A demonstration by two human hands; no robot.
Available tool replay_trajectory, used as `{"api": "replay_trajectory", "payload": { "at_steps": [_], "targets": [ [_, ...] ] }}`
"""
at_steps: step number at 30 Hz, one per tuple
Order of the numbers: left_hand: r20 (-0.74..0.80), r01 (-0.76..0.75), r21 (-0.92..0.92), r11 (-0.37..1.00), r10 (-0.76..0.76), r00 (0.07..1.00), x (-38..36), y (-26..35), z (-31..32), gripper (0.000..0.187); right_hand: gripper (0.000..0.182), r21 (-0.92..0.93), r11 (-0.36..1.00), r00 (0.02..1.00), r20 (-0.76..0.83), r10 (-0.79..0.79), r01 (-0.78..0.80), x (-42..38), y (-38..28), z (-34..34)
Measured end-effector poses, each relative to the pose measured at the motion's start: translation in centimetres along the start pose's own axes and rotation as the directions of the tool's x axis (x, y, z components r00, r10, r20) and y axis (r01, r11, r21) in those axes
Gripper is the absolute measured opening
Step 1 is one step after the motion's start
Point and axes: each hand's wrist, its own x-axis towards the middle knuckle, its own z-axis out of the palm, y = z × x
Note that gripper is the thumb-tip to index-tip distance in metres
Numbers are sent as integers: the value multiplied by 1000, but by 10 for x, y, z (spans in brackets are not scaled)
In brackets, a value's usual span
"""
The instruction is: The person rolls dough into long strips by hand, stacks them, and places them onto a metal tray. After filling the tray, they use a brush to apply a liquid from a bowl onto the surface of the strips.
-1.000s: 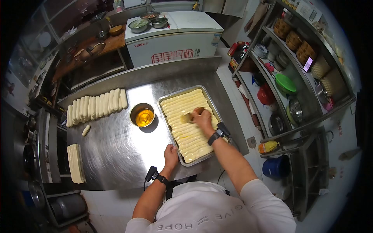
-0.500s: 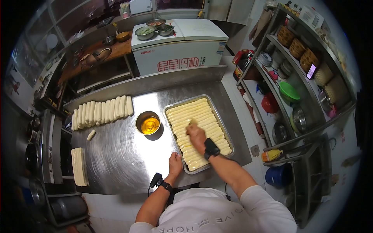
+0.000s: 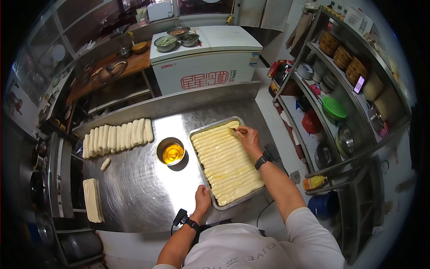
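Rows of pale dough strips [image 3: 226, 157] lie side by side in a metal tray [image 3: 212, 197], their tops shiny and yellowish. My right hand [image 3: 250, 140] grips a small brush [image 3: 234, 131] by its handle, with the bristles at the dough near the tray's far right corner. Beside the tray's near left edge rests my left hand [image 3: 203, 196], fingers curled and close to the rim; whether they grip it cannot be made out. Left of the tray stands a metal bowl [image 3: 160, 151] with yellow liquid [image 3: 173, 154].
On the steel table [image 3: 134, 188], a row of dough sticks [image 3: 117, 137], a small dough piece [image 3: 105, 164] and a dough block [image 3: 92, 200] sit to the left. Behind rises a metal ledge [image 3: 179, 108], then a white freezer [image 3: 206, 58]. Shelves [image 3: 354, 112] stand right.
My right hand has moved with the brush from the tray's middle to its far right corner. The camera view has shifted slightly. My left hand stays by the tray's near left edge.
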Motion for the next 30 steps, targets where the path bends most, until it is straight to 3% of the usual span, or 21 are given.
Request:
{"api": "replay_trajectory", "payload": {
  "at_steps": [1, 3, 4, 7, 10, 11, 14, 15, 17, 19, 20, 21, 23, 24, 26, 30],
  "targets": [
    [-7, 4, -2, 1000, -4, 1000, 1, -1, 1, 16, 17, 1, 1000, 1000, 7, -3, 3, 6, -2, 6],
    [29, 13, 9, 1000, -13, 1000, 1, -6, 1, 15, 29, 119, 941, 926, 176, -335, 318, 13, -9, 24],
    [25, 14, 9, 1000, -14, 1000, 0, -6, 0, 15, 34, 234, 916, 877, 287, -385, 326, 14, -13, 33],
    [13, -1, -6, 1000, 1, 1000, -2, -4, 1, 15, 23, 99, 852, 708, 511, -487, 514, 28, -21, 53],
    [28, 80, -51, 995, -79, 997, -4, -3, 1, 15, 21, 46, 861, 739, 492, -461, 507, 41, -10, 43],
    [21, 56, -75, 996, -55, 998, -4, -4, 1, 14, 20, 82, 823, 725, 431, -537, 562, 46, -6, 34],
    [3, 17, -70, 997, -17, 1000, -4, -6, 1, 14, 20, -47, 800, 719, 473, -509, 598, 59, 15, 5],
    [0, 4, -36, 999, -4, 1000, -3, -7, 1, 14, 12, -102, 817, 752, 470, -463, 567, 60, 20, -4],
    [-2, 3, -40, 999, -3, 1000, -3, -7, 2, 14, 15, -156, 831, 782, 464, -416, 534, 63, 29, -14],
    [-3, 6, -43, 999, -6, 1000, -5, -6, 1, 13, 52, -121, 868, 819, 415, -396, 481, 65, 35, -17],
    [11, 19, -67, 998, -19, 1000, -5, -5, 1, 13, 85, -89, 888, 826, 418, -378, 451, 66, 37, -13],
    [23, 32, -92, 995, -30, 999, -5, -5, 2, 13, 85, -86, 886, 822, 422, -381, 455, 66, 37, -8],
    [16, 12, -88, 996, -10, 1000, -3, -5, 3, 13, 51, -126, 861, 825, 382, -416, 493, 61, 36, 6],
    [17, -9, -79, 997, 11, 1000, -3, -7, 3, 14, 51, -117, 860, 819, 393, -419, 497, 56, 31, 17],
    [9, -5, -78, 997, 5, 1000, -3, -8, 3, 14, 13, -116, 806, 787, 335, -518, 580, 44, 13, 44],
    [2, -16, -89, 996, 16, 1000, -3, -4, 4, 15, 26, 16, 801, 729, 406, -552, 598, 16, -34, 91]
  ]
}}
